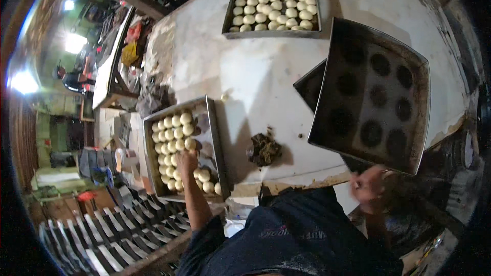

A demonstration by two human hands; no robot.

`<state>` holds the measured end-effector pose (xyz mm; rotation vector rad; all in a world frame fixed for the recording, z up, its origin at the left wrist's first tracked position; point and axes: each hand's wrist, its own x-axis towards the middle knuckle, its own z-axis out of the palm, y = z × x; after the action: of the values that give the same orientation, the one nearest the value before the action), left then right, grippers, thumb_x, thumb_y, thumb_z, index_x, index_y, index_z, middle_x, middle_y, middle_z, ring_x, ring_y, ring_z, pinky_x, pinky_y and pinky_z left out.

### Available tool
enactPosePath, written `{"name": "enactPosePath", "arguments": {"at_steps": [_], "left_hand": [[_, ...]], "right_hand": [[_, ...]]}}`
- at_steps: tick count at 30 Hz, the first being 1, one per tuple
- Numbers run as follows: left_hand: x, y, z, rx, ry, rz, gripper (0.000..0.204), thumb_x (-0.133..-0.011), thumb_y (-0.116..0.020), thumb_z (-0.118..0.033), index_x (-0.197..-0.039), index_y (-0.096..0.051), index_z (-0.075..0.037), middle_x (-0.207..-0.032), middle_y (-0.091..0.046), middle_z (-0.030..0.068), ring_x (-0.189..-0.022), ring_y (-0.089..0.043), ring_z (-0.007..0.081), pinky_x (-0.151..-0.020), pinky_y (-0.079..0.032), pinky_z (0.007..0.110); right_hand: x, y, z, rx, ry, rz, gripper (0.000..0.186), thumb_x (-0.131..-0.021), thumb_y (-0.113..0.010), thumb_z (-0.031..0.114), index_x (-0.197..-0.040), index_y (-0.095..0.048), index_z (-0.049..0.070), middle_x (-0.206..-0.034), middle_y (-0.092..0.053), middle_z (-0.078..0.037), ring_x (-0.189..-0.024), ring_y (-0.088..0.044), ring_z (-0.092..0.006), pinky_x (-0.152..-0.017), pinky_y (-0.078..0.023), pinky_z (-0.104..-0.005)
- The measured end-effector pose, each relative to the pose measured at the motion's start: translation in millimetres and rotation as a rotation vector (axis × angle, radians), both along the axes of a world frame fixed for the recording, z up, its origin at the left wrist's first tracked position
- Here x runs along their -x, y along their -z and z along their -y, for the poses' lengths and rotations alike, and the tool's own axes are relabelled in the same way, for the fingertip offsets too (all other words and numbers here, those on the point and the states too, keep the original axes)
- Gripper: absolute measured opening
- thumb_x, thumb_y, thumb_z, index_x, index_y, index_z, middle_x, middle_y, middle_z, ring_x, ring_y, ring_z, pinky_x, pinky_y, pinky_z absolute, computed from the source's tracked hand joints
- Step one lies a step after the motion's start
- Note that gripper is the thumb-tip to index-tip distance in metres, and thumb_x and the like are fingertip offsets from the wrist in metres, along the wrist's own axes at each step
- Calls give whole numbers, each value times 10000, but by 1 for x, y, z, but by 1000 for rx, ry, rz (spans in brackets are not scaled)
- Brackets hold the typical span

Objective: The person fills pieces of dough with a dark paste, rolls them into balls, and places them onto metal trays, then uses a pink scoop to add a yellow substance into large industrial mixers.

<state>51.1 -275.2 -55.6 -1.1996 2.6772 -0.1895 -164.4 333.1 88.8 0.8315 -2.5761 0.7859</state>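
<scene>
My left hand reaches into a metal tray holding rows of pale dough balls, with a bare strip along its right side. Its fingers are curled beside the balls; what they grip is hidden. My right hand, smeared by motion, is just below the near edge of a dark, empty metal tray marked with round black patches. That tray lies askew over a second dark tray. A crumpled brown lump sits on the pale tabletop between the trays.
Another tray of dough balls stands at the back of the table. To the left are a cluttered side bench, a white bucket and a slatted rack. A person in dark clothing stands farther off.
</scene>
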Motion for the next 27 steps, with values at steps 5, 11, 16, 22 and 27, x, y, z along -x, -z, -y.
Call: {"name": "enactPosePath", "arguments": {"at_steps": [5,11,16,22,27], "left_hand": [[15,-51,-21,-623,-415,-828,412,-928,-628,-357,-1129,-594,1,-1052,-648,184,-959,-609,340,-915,-443,450],[32,-96,-120,-737,-210,-1249,382,-960,-641,-137,-1268,-448,-20,-1056,-607,83,-910,-598,169,-758,-497,313],[30,-89,-178,-1144,-228,-1228,299,-964,-620,-164,-1245,-609,-65,-1061,-668,68,-861,-617,117,-732,-508,228],[18,-128,-291,-881,128,-1277,583,-883,-694,-39,-1425,-479,-23,-1194,-660,164,-1066,-652,225,-894,-549,357],[-60,-169,-309,-503,569,-1177,944,-707,-808,-91,-1513,-325,-4,-1415,-474,211,-1271,-527,348,-972,-507,384]], "right_hand": [[-15,90,4,-120,38,-12,203,-795,-738,32,-743,-544,57,-819,-511,-93,-753,-540,-308,-702,-425,-454],[16,99,-2,-97,-3,-14,97,-821,-681,-20,-876,-609,14,-845,-534,-133,-767,-541,-347,-672,-427,-470],[52,125,-3,-101,139,-201,106,-808,-676,18,-857,-585,42,-877,-557,-133,-829,-561,-355,-722,-459,-469],[-37,59,134,457,-535,916,397,-970,-590,347,-1184,-644,17,-992,-673,-106,-840,-647,-169,-739,-534,-320],[-147,15,201,640,-760,1200,384,-904,-726,122,-1245,-614,-14,-1038,-684,-95,-895,-665,-137,-765,-539,-281]]}}
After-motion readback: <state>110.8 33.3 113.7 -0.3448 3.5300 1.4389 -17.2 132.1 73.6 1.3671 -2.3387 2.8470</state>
